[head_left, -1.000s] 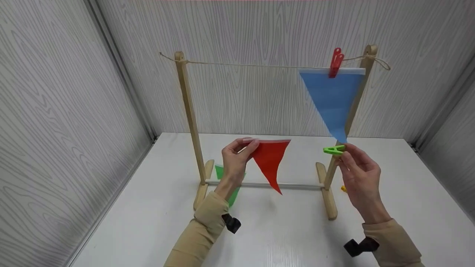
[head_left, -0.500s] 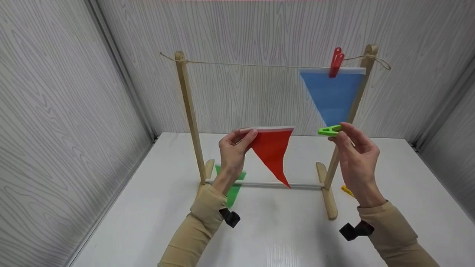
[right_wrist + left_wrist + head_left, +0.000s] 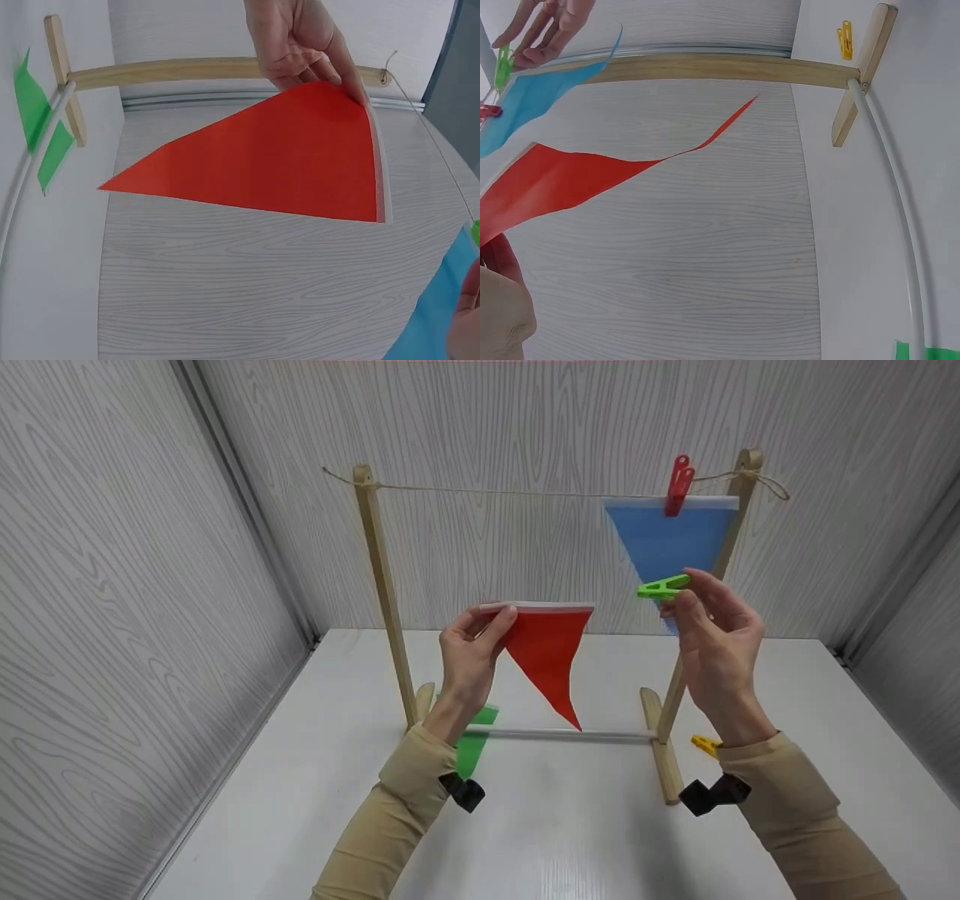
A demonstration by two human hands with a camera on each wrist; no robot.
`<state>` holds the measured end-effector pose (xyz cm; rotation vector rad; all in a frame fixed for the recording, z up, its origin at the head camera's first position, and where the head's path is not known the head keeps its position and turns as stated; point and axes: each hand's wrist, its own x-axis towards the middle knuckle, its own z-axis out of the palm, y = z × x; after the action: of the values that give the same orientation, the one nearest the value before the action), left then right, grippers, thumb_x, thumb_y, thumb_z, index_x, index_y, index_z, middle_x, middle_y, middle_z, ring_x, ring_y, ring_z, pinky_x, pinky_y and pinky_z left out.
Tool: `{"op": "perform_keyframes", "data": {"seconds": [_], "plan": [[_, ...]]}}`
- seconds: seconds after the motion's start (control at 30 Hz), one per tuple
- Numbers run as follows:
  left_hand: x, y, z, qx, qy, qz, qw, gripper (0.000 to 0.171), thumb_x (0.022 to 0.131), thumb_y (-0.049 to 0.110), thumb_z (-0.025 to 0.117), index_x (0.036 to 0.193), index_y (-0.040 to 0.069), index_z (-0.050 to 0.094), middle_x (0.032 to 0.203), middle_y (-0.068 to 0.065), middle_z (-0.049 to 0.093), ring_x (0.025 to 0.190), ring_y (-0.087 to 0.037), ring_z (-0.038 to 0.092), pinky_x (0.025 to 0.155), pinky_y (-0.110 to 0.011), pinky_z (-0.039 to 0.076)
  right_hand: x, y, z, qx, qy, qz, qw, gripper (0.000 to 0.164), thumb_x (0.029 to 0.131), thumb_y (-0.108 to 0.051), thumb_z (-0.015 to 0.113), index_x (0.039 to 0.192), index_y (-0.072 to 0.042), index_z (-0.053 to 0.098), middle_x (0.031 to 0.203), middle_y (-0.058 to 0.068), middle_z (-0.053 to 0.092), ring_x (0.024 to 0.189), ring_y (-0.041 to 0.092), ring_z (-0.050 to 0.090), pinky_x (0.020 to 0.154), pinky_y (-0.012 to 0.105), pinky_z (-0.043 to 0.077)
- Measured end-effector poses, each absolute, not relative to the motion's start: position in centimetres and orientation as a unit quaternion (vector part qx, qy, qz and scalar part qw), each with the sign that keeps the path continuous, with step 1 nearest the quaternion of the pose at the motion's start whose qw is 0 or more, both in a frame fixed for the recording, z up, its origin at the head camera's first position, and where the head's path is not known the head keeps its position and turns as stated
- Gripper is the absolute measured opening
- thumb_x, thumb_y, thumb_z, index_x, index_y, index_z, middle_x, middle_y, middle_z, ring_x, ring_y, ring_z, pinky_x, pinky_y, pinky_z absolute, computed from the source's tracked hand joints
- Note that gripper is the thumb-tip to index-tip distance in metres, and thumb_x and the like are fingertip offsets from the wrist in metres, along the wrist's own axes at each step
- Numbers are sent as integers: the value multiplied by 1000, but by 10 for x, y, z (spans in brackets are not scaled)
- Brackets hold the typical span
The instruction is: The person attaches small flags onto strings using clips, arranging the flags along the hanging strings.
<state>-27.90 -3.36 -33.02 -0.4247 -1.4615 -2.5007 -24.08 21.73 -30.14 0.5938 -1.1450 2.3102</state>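
Observation:
My left hand [image 3: 469, 652] pinches a red triangular pennant [image 3: 551, 649] by the left end of its white top edge; the point hangs down. In the right wrist view the whole red face shows. My right hand [image 3: 720, 637] pinches a green clothespin [image 3: 664, 587] between thumb and fingertips, its nose pointing left. Behind that hand a blue pennant [image 3: 667, 536] hangs on the string [image 3: 487, 492], held by a red clothespin [image 3: 679, 486]. The red pennant is below the string, apart from it.
The string runs between two wooden posts, left [image 3: 386, 600] and right [image 3: 724, 555], joined low down by a white rod [image 3: 562, 733]. A green pennant [image 3: 472, 750] lies by the rod, partly behind my left forearm. A yellow clothespin [image 3: 705, 745] lies on the table right of the stand.
Both hands have risen, the left lifting the red pennant, the right lifting the green clothespin up in front of the blue pennant. The right hand also shifted slightly left.

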Motion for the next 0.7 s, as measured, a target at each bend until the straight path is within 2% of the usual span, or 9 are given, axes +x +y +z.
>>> {"op": "perform_keyframes", "data": {"seconds": [0.3, 0.53, 0.7], "plan": [[-282, -30, -322, -154, -477, -860, 98, 14, 95, 1, 65, 107, 5, 71, 100, -5, 73, 97, -21, 69, 102, -41, 55, -253, 207, -285, 222, -415, 844, 258, 24, 92, -3, 68, 115, 2, 70, 104, 11, 66, 89, 20, 64, 80, 22, 58], [-287, -30, -314, -154, -469, -863, 108, 13, 95, -2, 65, 104, 4, 71, 98, -4, 74, 96, -20, 69, 101, -41, 55, -259, 197, -273, 235, -453, 813, 279, 24, 97, 1, 61, 119, 4, 67, 108, 11, 66, 90, 19, 63, 77, 21, 57], [-291, -29, -308, -158, -470, -861, 114, 13, 95, -1, 64, 106, 3, 71, 98, -4, 74, 97, -21, 70, 101, -42, 55, -264, 191, -264, 260, -460, 800, 284, 24, 97, 4, 60, 120, 7, 66, 107, 13, 68, 83, 19, 63, 71, 20, 56]]}}
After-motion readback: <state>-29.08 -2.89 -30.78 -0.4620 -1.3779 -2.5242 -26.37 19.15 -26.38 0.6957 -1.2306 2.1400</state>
